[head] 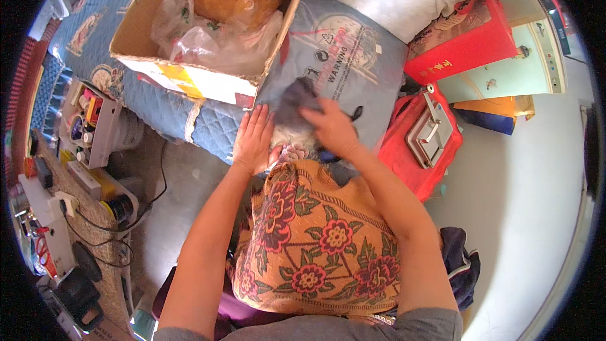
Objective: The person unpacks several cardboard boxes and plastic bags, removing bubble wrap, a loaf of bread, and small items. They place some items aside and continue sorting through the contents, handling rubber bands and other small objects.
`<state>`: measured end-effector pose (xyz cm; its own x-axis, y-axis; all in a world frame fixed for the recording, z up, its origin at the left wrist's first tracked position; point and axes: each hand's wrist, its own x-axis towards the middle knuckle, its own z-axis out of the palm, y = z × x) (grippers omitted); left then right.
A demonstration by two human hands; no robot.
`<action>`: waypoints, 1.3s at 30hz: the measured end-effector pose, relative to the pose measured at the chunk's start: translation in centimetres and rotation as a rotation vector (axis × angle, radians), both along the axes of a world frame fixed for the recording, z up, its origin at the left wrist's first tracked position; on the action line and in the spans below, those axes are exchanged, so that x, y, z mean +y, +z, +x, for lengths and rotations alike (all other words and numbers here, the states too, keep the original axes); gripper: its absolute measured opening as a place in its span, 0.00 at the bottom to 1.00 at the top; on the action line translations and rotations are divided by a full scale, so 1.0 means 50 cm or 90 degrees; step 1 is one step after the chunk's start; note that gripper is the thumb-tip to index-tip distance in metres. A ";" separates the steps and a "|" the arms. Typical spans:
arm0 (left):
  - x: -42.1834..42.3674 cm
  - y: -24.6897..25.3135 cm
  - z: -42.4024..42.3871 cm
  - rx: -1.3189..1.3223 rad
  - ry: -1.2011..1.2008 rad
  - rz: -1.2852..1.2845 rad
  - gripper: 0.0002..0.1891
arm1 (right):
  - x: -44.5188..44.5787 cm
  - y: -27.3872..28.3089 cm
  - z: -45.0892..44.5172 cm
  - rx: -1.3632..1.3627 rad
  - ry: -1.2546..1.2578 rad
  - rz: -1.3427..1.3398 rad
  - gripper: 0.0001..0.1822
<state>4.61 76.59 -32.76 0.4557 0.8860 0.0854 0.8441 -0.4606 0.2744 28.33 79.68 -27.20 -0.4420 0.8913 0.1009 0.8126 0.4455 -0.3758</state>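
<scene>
My left hand lies flat, palm down, on the bed's front edge, with its fingers stretched out beside the cardboard box and nothing in its grasp. My right hand grips a dark cloth, blurred by motion, over the bed. A printed plastic bag spreads flat beneath and beyond the cloth, with warning text and symbols on it. Below my hands, a patch of pale floral fabric shows. An orange floral knitted cloth covers my lap.
At the upper left, an open cardboard box holds plastic-wrapped things on a blue quilted bedspread. A red case and a red gift box stand right. Cables run by a cluttered stand; a white bin holds bottles.
</scene>
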 end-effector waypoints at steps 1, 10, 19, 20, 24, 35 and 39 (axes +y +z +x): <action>-0.001 0.004 0.002 -0.018 0.000 -0.005 0.41 | 0.003 -0.018 0.051 -0.011 -0.081 0.023 0.26; 0.009 0.029 -0.006 -0.116 0.011 -0.057 0.35 | -0.112 0.235 0.183 0.652 -0.468 -0.368 0.18; 0.021 0.180 -0.199 -0.630 0.453 -0.116 0.33 | -0.307 0.225 -0.041 1.384 -0.156 -0.699 0.25; 0.032 0.234 -0.212 -0.676 0.479 -0.186 0.37 | -0.307 0.172 -0.035 1.437 -0.167 -0.743 0.24; 0.113 0.416 -0.216 -0.868 0.546 -0.439 0.43 | -0.283 0.111 -0.036 1.502 -0.126 -0.873 0.23; 0.226 0.417 -0.139 -0.968 0.601 -0.534 0.25 | -0.247 0.120 -0.027 1.554 0.054 -0.992 0.26; 0.248 0.383 -0.189 -0.976 0.607 -0.559 0.22 | -0.242 0.129 -0.035 1.571 0.040 -1.014 0.29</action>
<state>-4.85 88.96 -13.59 -0.1139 0.7628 -0.6365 -0.4192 0.5439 0.7269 26.57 67.58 -20.77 -0.6166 0.7832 -0.0794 -0.7818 -0.5974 0.1784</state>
